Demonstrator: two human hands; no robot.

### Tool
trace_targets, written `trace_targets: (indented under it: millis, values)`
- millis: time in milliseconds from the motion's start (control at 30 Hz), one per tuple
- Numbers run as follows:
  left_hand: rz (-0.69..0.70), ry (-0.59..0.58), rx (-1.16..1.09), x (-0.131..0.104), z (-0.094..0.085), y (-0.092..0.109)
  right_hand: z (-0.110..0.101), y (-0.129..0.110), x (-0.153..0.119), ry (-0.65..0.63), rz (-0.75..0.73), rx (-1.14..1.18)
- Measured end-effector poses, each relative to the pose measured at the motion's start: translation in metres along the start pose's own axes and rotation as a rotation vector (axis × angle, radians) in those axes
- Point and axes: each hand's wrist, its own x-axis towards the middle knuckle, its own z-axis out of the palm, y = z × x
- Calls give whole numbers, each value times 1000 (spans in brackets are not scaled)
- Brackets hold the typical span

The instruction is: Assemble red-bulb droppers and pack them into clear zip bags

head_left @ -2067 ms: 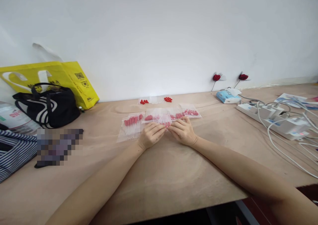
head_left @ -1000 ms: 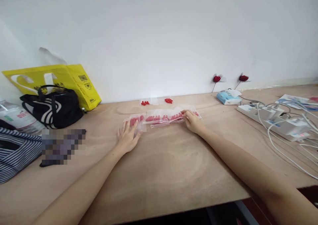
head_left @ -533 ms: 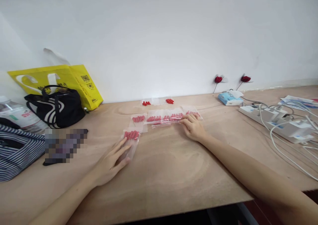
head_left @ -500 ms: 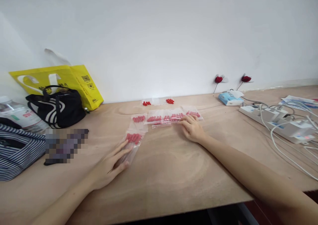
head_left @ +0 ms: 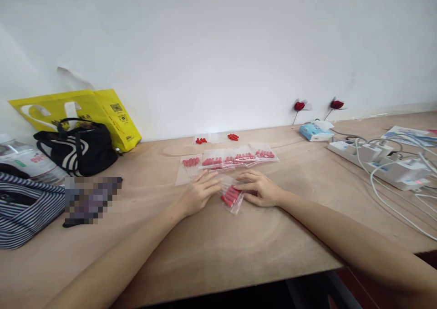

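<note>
Between my hands is a small clear plastic bag (head_left: pixel 232 196) with several red capsule-shaped pieces in it, lying tilted close to the tabletop. My left hand (head_left: pixel 200 193) has its fingertips closed at the bag's upper left edge. From the other side, my right hand (head_left: pixel 262 188) grips the right edge, thumb low and fingers on top. Just beyond lies a row of overlapping bags with similar red pieces: a left bag (head_left: pixel 191 162), a middle bag (head_left: pixel 213 159) and a right bag (head_left: pixel 264 154). Parts of the row overlap one another.
Two small heaps of red pieces (head_left: pixel 201 141) lie on clear bags by the wall. At left stand a yellow bag (head_left: pixel 126 122), a black pouch (head_left: pixel 95 145) and a striped bag (head_left: pixel 30 209). At right are a tissue pack (head_left: pixel 314 133), a power strip (head_left: pixel 382 165) with cables, and two red flowers (head_left: pixel 299 105).
The bag under my left hand has moved right to the middle, turned, between both hands. My left hand came right and forward; my right hand drew back from the row to this bag.
</note>
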Motion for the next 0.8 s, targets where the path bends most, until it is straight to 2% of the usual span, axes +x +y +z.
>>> trace_targets:
  millis: [67, 133, 267, 333, 567, 700, 800]
  values:
    - [-139, 189, 26, 7, 10, -3, 3, 4, -2, 48, 13, -59]
    - [-168, 275, -23, 10, 14, 3, 6, 4, -1, 102, 3, -146]
    - [-5, 187, -96, 8, 12, 23, 13, -7, 7, 158, -54, -296]
    - [55, 203, -49, 5, 11, 26, 15, -12, 11, 166, -79, -339]
    - [246, 311, 171, -7, 10, 8, 7, -6, 11, 167, -213, -391]
    - [279, 314, 206, -8, 10, 3, 6, -1, 12, 175, -308, -444]
    - [293, 311, 223, -8, 13, -2, 8, 0, 15, 158, -314, -477]
